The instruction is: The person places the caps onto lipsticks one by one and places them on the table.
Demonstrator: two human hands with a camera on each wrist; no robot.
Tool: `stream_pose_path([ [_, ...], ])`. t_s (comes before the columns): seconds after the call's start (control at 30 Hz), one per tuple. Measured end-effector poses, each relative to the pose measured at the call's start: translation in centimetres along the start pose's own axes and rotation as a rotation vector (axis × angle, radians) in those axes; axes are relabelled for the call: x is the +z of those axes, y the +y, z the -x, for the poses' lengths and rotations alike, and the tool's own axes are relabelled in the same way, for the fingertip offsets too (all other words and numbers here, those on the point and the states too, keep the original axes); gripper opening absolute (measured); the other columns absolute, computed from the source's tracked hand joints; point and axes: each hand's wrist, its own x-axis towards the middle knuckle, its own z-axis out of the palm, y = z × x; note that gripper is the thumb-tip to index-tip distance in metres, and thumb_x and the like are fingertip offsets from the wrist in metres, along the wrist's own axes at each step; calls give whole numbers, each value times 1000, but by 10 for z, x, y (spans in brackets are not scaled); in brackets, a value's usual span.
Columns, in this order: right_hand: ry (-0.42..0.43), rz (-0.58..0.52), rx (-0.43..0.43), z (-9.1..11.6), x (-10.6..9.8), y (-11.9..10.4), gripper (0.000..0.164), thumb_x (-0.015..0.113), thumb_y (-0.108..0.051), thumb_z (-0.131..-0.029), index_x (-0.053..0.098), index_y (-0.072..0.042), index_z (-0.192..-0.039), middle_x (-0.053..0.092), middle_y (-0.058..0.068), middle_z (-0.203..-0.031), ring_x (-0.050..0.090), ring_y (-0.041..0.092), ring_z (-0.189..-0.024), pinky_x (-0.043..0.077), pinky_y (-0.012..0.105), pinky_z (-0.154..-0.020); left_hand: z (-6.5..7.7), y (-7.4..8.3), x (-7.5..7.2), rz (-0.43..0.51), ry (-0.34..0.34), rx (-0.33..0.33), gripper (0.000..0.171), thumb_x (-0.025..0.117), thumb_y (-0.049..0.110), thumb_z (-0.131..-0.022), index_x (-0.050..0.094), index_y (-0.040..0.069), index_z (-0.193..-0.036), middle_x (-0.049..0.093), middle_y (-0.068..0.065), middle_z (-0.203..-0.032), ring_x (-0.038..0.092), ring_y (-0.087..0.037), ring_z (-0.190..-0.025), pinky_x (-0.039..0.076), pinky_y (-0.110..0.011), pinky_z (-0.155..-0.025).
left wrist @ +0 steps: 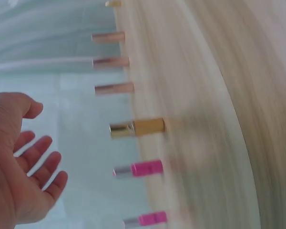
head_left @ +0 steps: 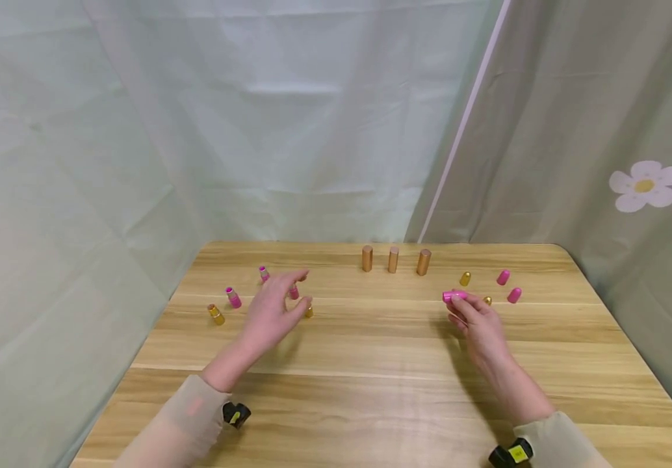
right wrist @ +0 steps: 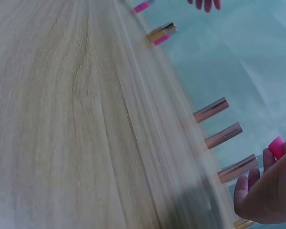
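My right hand (head_left: 482,328) pinches a pink lipstick cap (head_left: 454,296) between thumb and fingers above the right side of the table. In the right wrist view the pink cap's end pokes out past the fingertips. My left hand (head_left: 271,309) hovers over the left side, fingers spread and holding nothing. Around it stand uncapped lipsticks: pink ones (head_left: 233,298) with silver collars, and gold ones (head_left: 216,314). In the left wrist view a gold lipstick (left wrist: 137,128) stands nearest that hand, apart from its fingers.
Three copper-coloured tubes (head_left: 393,260) stand in a row at the back of the wooden table (head_left: 371,403). Two pink caps (head_left: 514,295) and two gold caps (head_left: 465,278) stand at the right. A pale curtain (head_left: 312,130) hangs behind the table.
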Motion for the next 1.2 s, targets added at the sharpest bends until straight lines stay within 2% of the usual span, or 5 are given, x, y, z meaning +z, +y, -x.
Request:
stream_pose_path([
  [0.23,-10,-12,3,1,4,1,15,67,-19,-101,64,-9,-112,73,-8,-99,63,16,-113,43,39,-111,-4,-32,-4,217,-10,-297,59,70,22,-97,48,2,-148,58,-18,-138,52,-35,-124,43,-53,-103],
  [0.43,-7,-8,0,0,8,3,16,67,-18,-101,63,-8,-112,72,-8,-99,64,12,-107,42,40,-112,-10,-61,12,292,-70,-437,60,69,17,-97,44,-3,-148,54,-23,-137,52,-40,-124,44,-51,-105],
  [0.7,-19,6,7,0,9,6,18,68,-18,-101,64,-8,-114,72,-7,-101,62,16,-112,43,40,-111,-21,-80,33,223,-113,-505,54,72,19,-94,51,-4,-137,59,-22,-129,59,-38,-120,46,-50,-104],
  [0.93,-16,7,-1,2,8,7,16,68,-18,-100,64,-8,-112,72,-7,-101,63,12,-107,43,41,-111,-22,-80,37,128,-131,-507,38,72,20,-91,60,0,-122,66,-18,-117,62,-37,-110,49,-51,-97],
  [1.2,-6,-4,16,0,8,11,9,69,-16,-100,66,-11,-107,72,-8,-99,64,11,-104,45,39,-109,-22,-83,41,73,-129,-510,35,74,24,-92,63,3,-118,68,-15,-113,64,-34,-105,50,-49,-92],
])
